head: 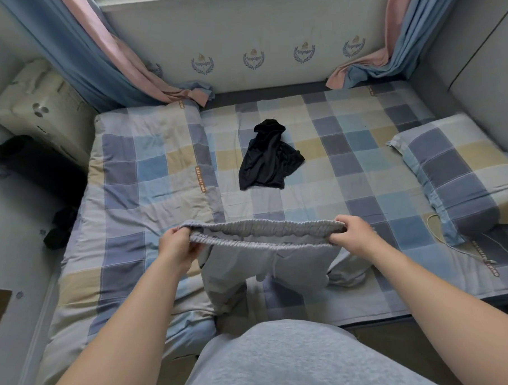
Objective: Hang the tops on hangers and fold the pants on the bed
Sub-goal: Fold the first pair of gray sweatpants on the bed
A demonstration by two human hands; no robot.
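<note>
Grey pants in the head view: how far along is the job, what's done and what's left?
Done: nothing finished shows; no folded pants or hung top is in view. In hand: the left hand and right hand grip the grey pants by the waistband, unfolded, legs drooping onto the bed. Left: fold them; the black garment lies crumpled mid-bed, and no hanger is visible.

pants [264,261] grey | top [267,159] black | bedsheet [347,165] blue-yellow-grey checked

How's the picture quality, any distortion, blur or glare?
Head view: wide-angle lens bows the bed edges; light is soft and even, no glare; grey pants, left hand and right hand are sharp; the black garment shows little detail.
</note>
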